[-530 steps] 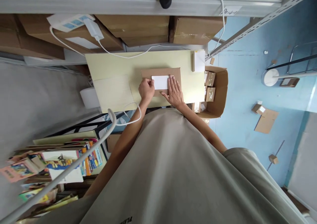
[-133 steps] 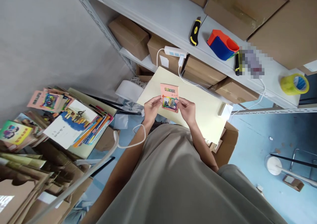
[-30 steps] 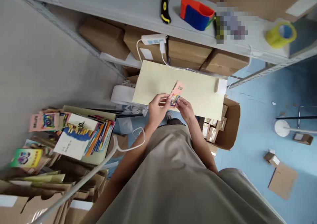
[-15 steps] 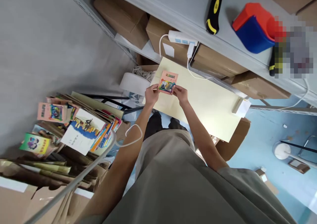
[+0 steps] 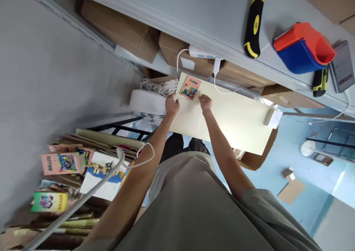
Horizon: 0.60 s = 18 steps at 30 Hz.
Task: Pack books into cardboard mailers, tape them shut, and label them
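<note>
A pink booklet (image 5: 190, 87) with an illustrated cover is shown lying at the far left corner of a pale yellow tabletop (image 5: 233, 121). The left hand (image 5: 172, 105) is placed at the left edge of the tabletop, near the booklet's near left corner, with its fingers curled; the right hand (image 5: 205, 103) is set just to the right of the booklet's near right corner, its fingers likewise bent. The hands are held apart from each other; whether anything is pinched by either cannot be told. A white box (image 5: 273, 118) is seen at the far right corner. On the grey shelf (image 5: 166, 10) above the far edge, a black-and-yellow cutter (image 5: 254, 27), a red-and-blue holder (image 5: 305, 49) and a phone (image 5: 343, 67) are displayed.
</note>
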### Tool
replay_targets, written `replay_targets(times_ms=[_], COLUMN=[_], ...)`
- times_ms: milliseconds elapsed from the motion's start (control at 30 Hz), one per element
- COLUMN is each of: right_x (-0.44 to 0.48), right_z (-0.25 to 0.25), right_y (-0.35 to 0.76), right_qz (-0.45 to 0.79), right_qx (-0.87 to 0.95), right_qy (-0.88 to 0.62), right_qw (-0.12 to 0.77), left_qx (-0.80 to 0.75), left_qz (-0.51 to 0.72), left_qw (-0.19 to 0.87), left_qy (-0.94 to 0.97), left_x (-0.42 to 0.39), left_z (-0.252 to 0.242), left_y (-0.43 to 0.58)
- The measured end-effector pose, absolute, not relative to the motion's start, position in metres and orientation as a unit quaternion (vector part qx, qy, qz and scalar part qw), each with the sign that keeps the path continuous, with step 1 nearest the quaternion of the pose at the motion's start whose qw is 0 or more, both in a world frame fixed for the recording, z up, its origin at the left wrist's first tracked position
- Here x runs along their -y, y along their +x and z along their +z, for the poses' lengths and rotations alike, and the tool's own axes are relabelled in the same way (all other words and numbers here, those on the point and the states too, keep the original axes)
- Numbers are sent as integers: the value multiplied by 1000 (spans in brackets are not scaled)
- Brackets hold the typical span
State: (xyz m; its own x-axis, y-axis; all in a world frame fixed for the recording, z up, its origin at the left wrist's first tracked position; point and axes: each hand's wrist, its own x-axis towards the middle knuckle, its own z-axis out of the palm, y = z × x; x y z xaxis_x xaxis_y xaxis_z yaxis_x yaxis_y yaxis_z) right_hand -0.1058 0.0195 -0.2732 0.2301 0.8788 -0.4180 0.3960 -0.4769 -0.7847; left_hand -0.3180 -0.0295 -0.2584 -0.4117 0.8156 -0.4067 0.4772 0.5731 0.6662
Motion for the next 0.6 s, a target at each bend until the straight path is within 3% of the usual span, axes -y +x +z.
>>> replay_targets(times_ms=[167,367,600], right_x=[52,90,98], right_z=[-256,-253,-225], right_y=[-83,-118,-133], right_qz=[391,338,371], right_qx=[364,396,448], right_qy=[-825,-848,-804], right_qw=[183,95,123], left_qx=[-840,-829,-824], left_qz=[176,87,123], left_qw=[339,402,383], left_qy=[387,378,400], left_x=[85,105,106], left_z=[-265,-270,-263], left_y=[-350,-362,-359])
